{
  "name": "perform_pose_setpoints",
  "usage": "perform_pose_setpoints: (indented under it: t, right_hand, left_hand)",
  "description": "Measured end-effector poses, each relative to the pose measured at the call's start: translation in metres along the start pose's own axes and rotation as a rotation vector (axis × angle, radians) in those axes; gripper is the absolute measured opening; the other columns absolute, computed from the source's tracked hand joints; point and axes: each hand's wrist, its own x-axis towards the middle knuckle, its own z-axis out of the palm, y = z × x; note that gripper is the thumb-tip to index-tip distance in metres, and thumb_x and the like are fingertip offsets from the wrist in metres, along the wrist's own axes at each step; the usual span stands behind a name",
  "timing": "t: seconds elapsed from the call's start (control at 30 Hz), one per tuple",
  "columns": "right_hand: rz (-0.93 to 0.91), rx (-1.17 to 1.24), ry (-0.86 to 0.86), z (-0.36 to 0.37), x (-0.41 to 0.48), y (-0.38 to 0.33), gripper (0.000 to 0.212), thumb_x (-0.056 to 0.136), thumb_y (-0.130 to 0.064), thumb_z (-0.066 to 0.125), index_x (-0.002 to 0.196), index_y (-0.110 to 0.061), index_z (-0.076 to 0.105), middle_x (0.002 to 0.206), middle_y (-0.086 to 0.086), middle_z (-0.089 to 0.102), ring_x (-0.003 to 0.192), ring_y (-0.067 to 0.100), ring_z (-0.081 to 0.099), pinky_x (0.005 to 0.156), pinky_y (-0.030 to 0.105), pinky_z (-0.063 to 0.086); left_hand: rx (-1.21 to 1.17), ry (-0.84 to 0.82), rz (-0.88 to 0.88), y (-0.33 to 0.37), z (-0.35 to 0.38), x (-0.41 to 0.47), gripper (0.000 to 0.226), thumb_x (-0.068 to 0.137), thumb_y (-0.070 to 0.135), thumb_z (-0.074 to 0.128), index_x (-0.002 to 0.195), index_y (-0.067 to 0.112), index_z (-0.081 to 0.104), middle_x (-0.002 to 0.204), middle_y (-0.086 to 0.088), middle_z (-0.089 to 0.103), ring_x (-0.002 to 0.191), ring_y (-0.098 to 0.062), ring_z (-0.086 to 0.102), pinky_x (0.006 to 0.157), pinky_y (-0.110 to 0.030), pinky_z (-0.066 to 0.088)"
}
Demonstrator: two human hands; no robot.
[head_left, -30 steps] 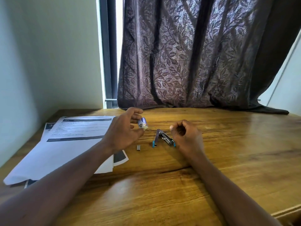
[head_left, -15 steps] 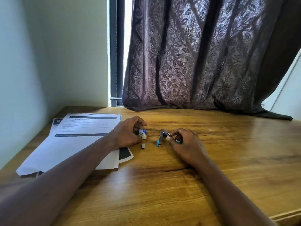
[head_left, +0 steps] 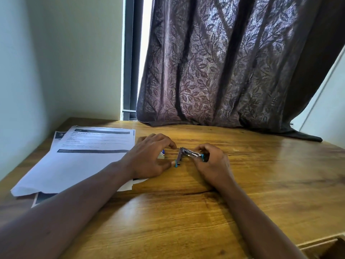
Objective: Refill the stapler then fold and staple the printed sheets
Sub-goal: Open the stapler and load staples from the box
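stapler (head_left: 187,153) lies open on desk (head_left: 261,184) | its 3 o'clock end is gripped by curled right hand (head_left: 212,161) | left hand (head_left: 149,157) is laid over staple box (head_left: 162,154), hold cannot be told | refill judged not finished | printed sheets (head_left: 89,156) at 9 o'clock, not yet folded or stapled

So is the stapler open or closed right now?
Open. The stapler is spread in a V; the right hand grips one arm's blue end.

The head camera is looking forward and down across the table (head_left: 261,184) (wide-angle, close above it), facing the curtain (head_left: 224,71).
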Motion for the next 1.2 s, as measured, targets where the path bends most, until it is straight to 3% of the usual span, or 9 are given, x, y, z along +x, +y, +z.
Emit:
perform_pose_setpoints:
  t: [0.07,0.13,0.3,0.43,0.53,0.77,0.87,0.97,1.2]
  right_hand:
    - [-0.009,0.141,0.089,0.0,0.001,0.001,0.019,0.086,-0.023,0.073,0.102,-0.033,0.068,0.092,-0.019,0.066,0.087,0.0,0.062,0.071,0.012,0.048]
    - [-0.012,0.266,0.165,-0.001,0.002,0.0,0.017,0.089,-0.02,0.071,0.104,-0.029,0.069,0.094,-0.014,0.07,0.087,0.001,0.066,0.078,0.024,0.058]
    - [0.044,0.577,0.226,-0.001,0.008,-0.003,0.021,0.095,-0.018,0.068,0.116,-0.016,0.071,0.094,0.003,0.074,0.087,0.016,0.071,0.081,0.041,0.061]
    - [0.114,0.886,0.202,-0.005,0.011,-0.005,0.016,0.096,-0.015,0.066,0.108,-0.008,0.074,0.081,-0.001,0.067,0.075,0.011,0.064,0.069,0.03,0.061]
    - [0.146,1.029,0.157,-0.005,0.011,-0.006,0.019,0.097,-0.017,0.064,0.105,-0.002,0.073,0.077,0.001,0.06,0.069,0.012,0.06,0.061,0.027,0.056]
    - [0.271,1.23,0.005,0.0,0.01,-0.008,0.027,0.097,-0.018,0.063,0.109,0.005,0.069,0.072,0.004,0.062,0.061,0.012,0.059,0.051,0.024,0.051]
    - [0.244,1.215,-0.13,0.004,0.006,-0.012,0.018,0.097,-0.019,0.063,0.1,-0.005,0.074,0.078,0.01,0.068,0.061,0.014,0.062,0.051,0.024,0.051]
    - [0.182,1.151,-0.22,0.006,0.002,-0.015,0.022,0.099,-0.02,0.06,0.107,-0.003,0.073,0.094,0.013,0.075,0.065,0.017,0.065,0.054,0.024,0.051]
    - [0.236,1.128,-0.253,0.005,0.002,-0.017,0.03,0.101,-0.017,0.057,0.115,0.008,0.067,0.086,0.013,0.073,0.056,0.014,0.067,0.049,0.021,0.048]
  left_hand:
    - [0.005,0.021,0.023,0.003,0.003,0.0,0.054,0.087,0.059,0.061,0.136,0.039,0.051,0.145,0.014,0.049,0.134,-0.01,0.041,0.114,-0.046,0.035]
    - [-0.005,0.047,0.045,0.006,0.005,0.0,0.054,0.087,0.056,0.063,0.137,0.04,0.049,0.145,0.015,0.048,0.135,-0.009,0.04,0.114,-0.045,0.036]
    - [-0.089,0.124,0.116,0.016,0.007,0.0,0.052,0.088,0.047,0.065,0.137,0.037,0.05,0.142,0.014,0.05,0.133,-0.007,0.041,0.11,-0.036,0.039]
    - [-0.226,0.177,0.107,0.026,0.01,0.003,0.054,0.088,0.041,0.074,0.137,0.035,0.054,0.135,0.015,0.056,0.125,-0.005,0.05,0.103,-0.031,0.043]
    - [-0.335,0.17,0.091,0.032,0.014,0.004,0.055,0.088,0.04,0.077,0.138,0.032,0.056,0.131,0.017,0.06,0.117,-0.001,0.058,0.088,-0.02,0.047]
    - [-0.43,0.212,0.065,0.039,0.019,0.004,0.052,0.089,0.027,0.077,0.136,0.032,0.057,0.116,0.017,0.067,0.098,-0.002,0.066,0.071,-0.016,0.053]
    - [-0.419,0.239,0.078,0.041,0.019,0.005,0.056,0.091,0.027,0.075,0.142,0.035,0.054,0.112,0.017,0.065,0.088,-0.004,0.068,0.07,-0.015,0.051]
    - [-0.398,0.237,0.093,0.04,0.019,0.004,0.06,0.088,0.029,0.078,0.143,0.035,0.055,0.111,0.018,0.064,0.086,-0.004,0.067,0.069,-0.013,0.052]
    - [-0.37,0.217,0.095,0.034,0.019,0.002,0.063,0.087,0.029,0.081,0.145,0.036,0.056,0.11,0.016,0.067,0.083,-0.007,0.069,0.071,-0.019,0.058]
